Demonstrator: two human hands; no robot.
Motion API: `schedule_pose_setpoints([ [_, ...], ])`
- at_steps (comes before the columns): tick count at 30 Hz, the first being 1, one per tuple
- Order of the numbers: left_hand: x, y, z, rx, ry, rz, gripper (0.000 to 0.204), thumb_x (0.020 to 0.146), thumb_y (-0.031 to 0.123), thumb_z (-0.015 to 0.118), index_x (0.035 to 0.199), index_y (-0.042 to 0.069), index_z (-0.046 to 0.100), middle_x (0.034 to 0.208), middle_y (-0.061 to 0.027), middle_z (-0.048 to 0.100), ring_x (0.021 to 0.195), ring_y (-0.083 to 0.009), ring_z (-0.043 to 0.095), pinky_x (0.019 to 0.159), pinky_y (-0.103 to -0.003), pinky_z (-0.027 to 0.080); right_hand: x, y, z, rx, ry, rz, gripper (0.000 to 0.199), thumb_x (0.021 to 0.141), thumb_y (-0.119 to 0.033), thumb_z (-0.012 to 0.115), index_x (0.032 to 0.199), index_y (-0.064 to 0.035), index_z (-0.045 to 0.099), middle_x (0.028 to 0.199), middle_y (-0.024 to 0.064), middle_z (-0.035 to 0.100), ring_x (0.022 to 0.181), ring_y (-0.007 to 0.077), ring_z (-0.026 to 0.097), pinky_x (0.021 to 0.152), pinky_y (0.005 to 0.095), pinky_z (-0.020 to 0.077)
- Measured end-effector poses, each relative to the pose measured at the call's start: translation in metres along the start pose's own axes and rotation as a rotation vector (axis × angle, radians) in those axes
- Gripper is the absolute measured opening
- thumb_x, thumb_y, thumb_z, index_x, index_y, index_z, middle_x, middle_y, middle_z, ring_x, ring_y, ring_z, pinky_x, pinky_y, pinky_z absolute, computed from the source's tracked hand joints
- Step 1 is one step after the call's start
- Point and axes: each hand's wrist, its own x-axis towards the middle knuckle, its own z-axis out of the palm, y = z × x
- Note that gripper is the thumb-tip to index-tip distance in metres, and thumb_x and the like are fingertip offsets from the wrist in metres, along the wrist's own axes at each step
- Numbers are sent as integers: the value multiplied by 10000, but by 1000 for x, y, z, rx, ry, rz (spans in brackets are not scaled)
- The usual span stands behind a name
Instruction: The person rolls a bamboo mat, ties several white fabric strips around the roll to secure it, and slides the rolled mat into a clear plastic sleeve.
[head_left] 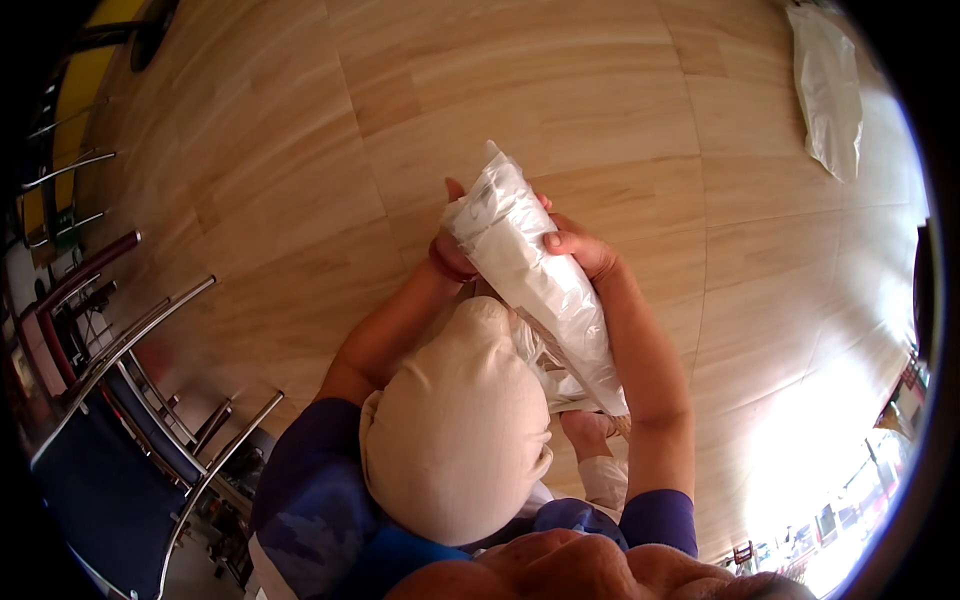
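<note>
A white plastic bag [545,280], long and folded or rolled into a thick bundle, slants in front of me between both hands. My left hand [456,250], with a dark red band at the wrist, grips its far left side. The thumb sticks out past the bag's edge, while most of the fingers are hidden behind the plastic. My right hand [582,250] is closed on the right side, its thumb pressing on top. Crumpled plastic hangs under the bundle near my beige-trousered knee [455,430]. What the bag contains, if anything, cannot be made out.
Another white plastic bag [828,95] lies flat on the wood-patterned floor [420,90] at the far right. Metal-framed chairs crowd the left, one with a dark blue seat [110,490]. Bright light falls across the floor at the lower right.
</note>
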Motion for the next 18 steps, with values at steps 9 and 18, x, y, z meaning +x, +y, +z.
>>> schedule_pose_setpoints([
  [9, -13, 2, 8, 495, -143, -8, 981, 591, 498, 772, 1336, 40, 328, 1308, -93, 431, 1182, -231, 443, 991, -368, 380, -4, -1, -4, 51, -143, -29, 939, 619, -505, 771, 1320, -26, 370, 1273, 135, 469, 1150, 223, 466, 977, 319, 373],
  [18, 9, -17, -4, 679, 161, 179, 821, 694, 431, 738, 1314, 48, 361, 1281, -72, 456, 1183, -229, 439, 973, -390, 385, -91, -26, -31, -1084, 782, -81, 454, 828, -387, 621, 1099, -24, 589, 978, 91, 630, 875, 162, 592, 795, 287, 470],
])
